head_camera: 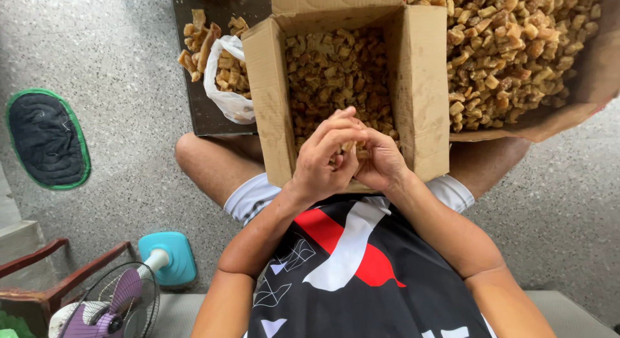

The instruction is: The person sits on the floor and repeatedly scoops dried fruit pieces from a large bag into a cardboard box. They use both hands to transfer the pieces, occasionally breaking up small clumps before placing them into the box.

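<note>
Speckled grey floor (123, 47) spreads under us, and we go across it from the left. First we see a dark oval mat with a green edge (46, 139), then lower down a small fan with a turquoise base (169, 257) beside a wooden chair frame (45, 293). Next we find a dark tray (206, 105) bearing brown chunks and a white plastic bag (226, 95) half full of them. Just beside it an open cardboard box (423, 86) sits between our knees, filled with the same brown fried pieces (336, 73). Over its near edge our left hand (323, 160) is curled, fingers bent round a small piece (352, 147) that we can only partly see. Our right hand (381, 163) presses against it, cupped, fingers pinching the same piece from the other side. Furthest right lies a big brown paper sheet (581, 92) heaped with more chunks (510, 47).
</note>
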